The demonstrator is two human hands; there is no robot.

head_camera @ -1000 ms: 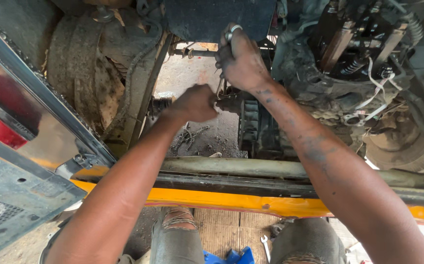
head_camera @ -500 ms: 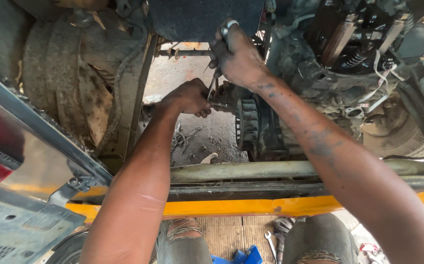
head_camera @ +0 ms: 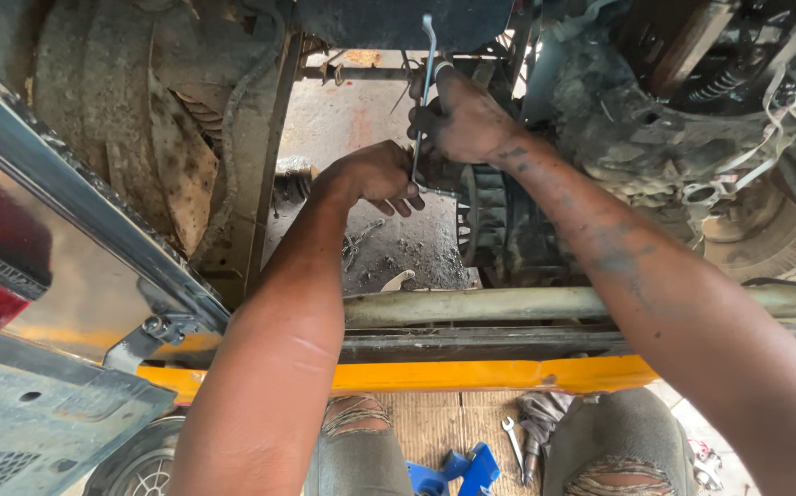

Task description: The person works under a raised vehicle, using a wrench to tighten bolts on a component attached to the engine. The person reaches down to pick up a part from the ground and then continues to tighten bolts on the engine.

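Right hand grips the wrench with its long axis near vertical; left hand, fingers curled, pinches just below at its lower end.

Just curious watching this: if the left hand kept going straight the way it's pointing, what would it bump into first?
The left hand points right, toward the ribbed engine part just past its fingertips, below the right hand holding the wrench. That part likely comes first, though depth is unclear.

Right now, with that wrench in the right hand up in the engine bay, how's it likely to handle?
The wrench looks like thin bare metal, so probably stiff and light. The right hand gripping it is smeared with grime, so the shaft may be slippery. The left hand sits close below, beside the greasy engine.
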